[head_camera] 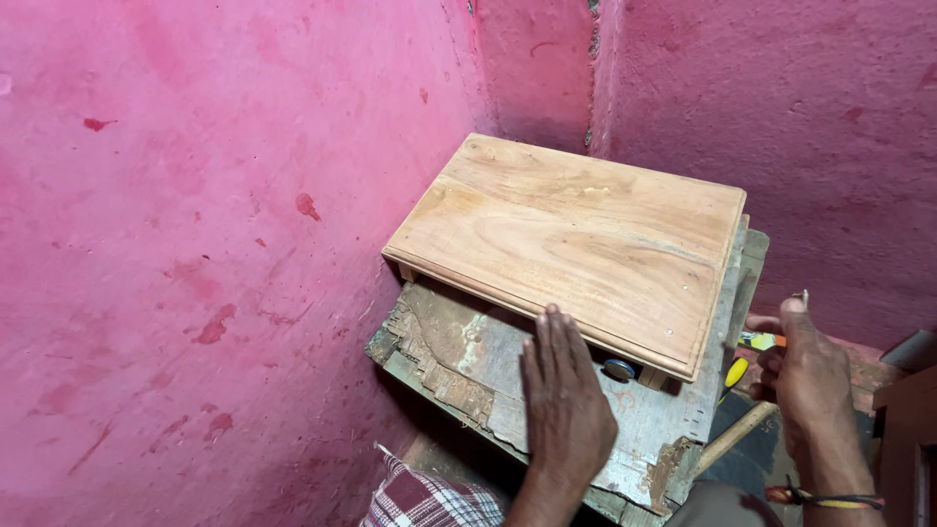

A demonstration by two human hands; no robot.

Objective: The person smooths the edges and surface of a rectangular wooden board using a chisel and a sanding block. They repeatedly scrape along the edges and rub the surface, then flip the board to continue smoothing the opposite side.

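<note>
While the left hand [564,405] lies flat and open on the worn counter [673,410] touching the wooden board [576,244], the right hand [810,376] pinches a small nail [803,294].

Two hands are seen: a left hand [564,405] and a right hand [810,385]. One wooden board [571,244], one worn worktop [654,429] and one screwdriver [756,344] are counted.

Wooden board [576,239] sits on worn bench [508,376], in the wall corner. Left hand [563,405] flat on bench before board; right hand [810,385] off bench's right edge.
</note>
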